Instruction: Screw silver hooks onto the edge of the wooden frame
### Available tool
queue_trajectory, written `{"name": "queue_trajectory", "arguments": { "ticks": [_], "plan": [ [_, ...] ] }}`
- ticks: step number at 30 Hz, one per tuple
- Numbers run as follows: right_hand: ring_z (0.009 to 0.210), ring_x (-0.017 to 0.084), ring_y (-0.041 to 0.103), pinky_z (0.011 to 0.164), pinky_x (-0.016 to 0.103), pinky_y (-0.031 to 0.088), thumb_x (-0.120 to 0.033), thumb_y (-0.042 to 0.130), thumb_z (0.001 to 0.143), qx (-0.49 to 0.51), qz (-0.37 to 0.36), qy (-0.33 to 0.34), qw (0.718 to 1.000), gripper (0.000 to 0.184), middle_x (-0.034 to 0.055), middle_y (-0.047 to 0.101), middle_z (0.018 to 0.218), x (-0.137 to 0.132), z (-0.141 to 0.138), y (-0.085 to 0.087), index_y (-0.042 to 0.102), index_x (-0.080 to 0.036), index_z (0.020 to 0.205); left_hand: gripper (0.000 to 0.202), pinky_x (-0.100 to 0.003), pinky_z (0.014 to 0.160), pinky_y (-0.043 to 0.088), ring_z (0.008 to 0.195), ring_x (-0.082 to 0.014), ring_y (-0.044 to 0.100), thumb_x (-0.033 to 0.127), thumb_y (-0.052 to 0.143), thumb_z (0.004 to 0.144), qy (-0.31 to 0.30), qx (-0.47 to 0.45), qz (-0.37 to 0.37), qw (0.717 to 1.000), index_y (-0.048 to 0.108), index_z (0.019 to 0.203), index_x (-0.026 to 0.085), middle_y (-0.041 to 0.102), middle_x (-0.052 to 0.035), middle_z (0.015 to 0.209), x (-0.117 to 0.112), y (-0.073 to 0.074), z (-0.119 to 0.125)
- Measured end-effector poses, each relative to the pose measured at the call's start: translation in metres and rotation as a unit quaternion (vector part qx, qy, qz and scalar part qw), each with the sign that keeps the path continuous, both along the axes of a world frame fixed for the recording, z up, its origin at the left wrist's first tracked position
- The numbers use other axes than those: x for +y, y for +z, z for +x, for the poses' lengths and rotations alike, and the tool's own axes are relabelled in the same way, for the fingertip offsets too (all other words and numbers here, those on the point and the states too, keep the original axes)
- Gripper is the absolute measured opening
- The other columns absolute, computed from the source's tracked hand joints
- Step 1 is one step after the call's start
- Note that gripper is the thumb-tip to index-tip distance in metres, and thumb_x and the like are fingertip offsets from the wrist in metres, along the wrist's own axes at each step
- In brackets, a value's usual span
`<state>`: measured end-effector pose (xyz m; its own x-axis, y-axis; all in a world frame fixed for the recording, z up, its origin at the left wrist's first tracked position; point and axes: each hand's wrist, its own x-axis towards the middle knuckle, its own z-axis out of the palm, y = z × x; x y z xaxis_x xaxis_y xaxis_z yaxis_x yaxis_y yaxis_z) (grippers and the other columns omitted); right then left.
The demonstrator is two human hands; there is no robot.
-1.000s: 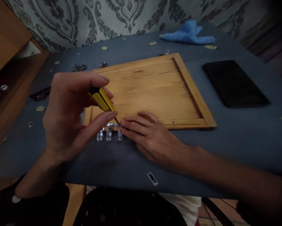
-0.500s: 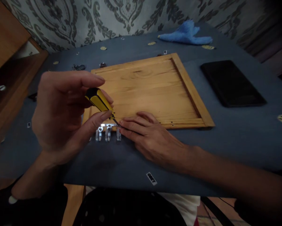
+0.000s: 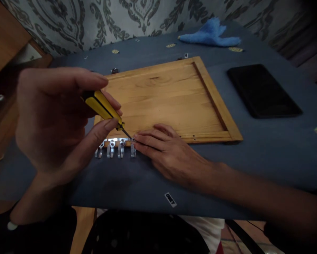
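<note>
A yellow and black screwdriver [image 3: 102, 106] is held in my left hand [image 3: 58, 120], thumb on one side and fingers on the other. Its tip slants down to the right and meets the metal hook rail [image 3: 117, 140] near its right visible end. Several silver hooks hang from that rail, which lies along the near edge of a wooden framed board [image 3: 158, 102]. My right hand [image 3: 171, 151] lies over the same edge, fingertips pressed together beside the screwdriver tip. Whether those fingers pinch a screw or only press the rail is hidden.
A black tablet [image 3: 264, 91] lies right of the board on the blue-grey tablecloth [image 3: 213, 197]. Behind it sits a blue cloth [image 3: 211, 33]. A small dark metal piece [image 3: 114, 71] rests by the board's far left corner. Wooden furniture [image 3: 7, 38] stands at the left.
My left hand has shifted left and rolled, tilting the screwdriver handle lower to the left and uncovering another hook. The tip stays at the same place on the rail; my right hand stays put.
</note>
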<state>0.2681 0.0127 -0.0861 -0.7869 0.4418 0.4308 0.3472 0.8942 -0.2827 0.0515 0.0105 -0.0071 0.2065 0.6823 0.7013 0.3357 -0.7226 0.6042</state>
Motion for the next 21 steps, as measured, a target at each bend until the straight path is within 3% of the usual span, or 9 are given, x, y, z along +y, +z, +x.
{"name": "queue_trajectory", "arguments": {
  "ticks": [3, 10, 15, 21],
  "plan": [
    [0.123, 0.026, 0.056, 0.104, 0.050, 0.039, -0.008, 0.041, 0.094, 0.001, 0.002, -0.001, 1.000, 0.040, 0.0113, 0.067, 0.131, 0.000, 0.000, 0.000, 0.061, -0.012, 0.128, 0.053, -0.032, 0.076, 0.066, 0.095, -0.0144, 0.068, 0.014, 0.078, 0.078, -0.003, 0.078, 0.022, 0.997, 0.059, 0.124, 0.031, 0.055, -0.0004, 0.118, 0.002, 0.000, 0.000],
    [0.125, 0.025, 0.055, 0.105, 0.051, 0.037, -0.007, 0.041, 0.095, -0.002, 0.001, -0.005, 1.000, 0.040, 0.0117, 0.066, 0.133, 0.000, 0.000, -0.001, 0.060, -0.013, 0.130, 0.059, -0.034, 0.079, 0.067, 0.096, -0.0162, 0.068, 0.009, 0.075, 0.078, -0.006, 0.074, -0.004, 0.997, 0.057, 0.127, 0.036, 0.056, -0.0002, 0.116, -0.003, -0.001, 0.002],
    [0.125, 0.027, 0.054, 0.104, 0.052, 0.038, -0.009, 0.042, 0.095, 0.005, -0.003, 0.001, 1.000, 0.040, 0.0127, 0.066, 0.132, 0.000, 0.000, -0.001, 0.060, -0.012, 0.130, 0.060, -0.038, 0.080, 0.068, 0.092, -0.0189, 0.069, 0.008, 0.077, 0.075, -0.012, 0.059, -0.013, 0.998, 0.059, 0.126, 0.033, 0.059, -0.0032, 0.114, 0.000, -0.004, -0.001],
    [0.124, 0.025, 0.056, 0.104, 0.050, 0.038, -0.006, 0.043, 0.092, 0.003, 0.002, 0.000, 1.000, 0.042, 0.0111, 0.067, 0.130, 0.000, 0.001, 0.001, 0.060, -0.014, 0.129, 0.068, -0.030, 0.062, 0.061, 0.097, -0.0202, 0.067, 0.015, 0.090, 0.063, 0.040, 0.091, 0.078, 0.992, 0.064, 0.123, 0.031, 0.065, -0.0031, 0.110, 0.005, -0.008, -0.010]
  ]
}}
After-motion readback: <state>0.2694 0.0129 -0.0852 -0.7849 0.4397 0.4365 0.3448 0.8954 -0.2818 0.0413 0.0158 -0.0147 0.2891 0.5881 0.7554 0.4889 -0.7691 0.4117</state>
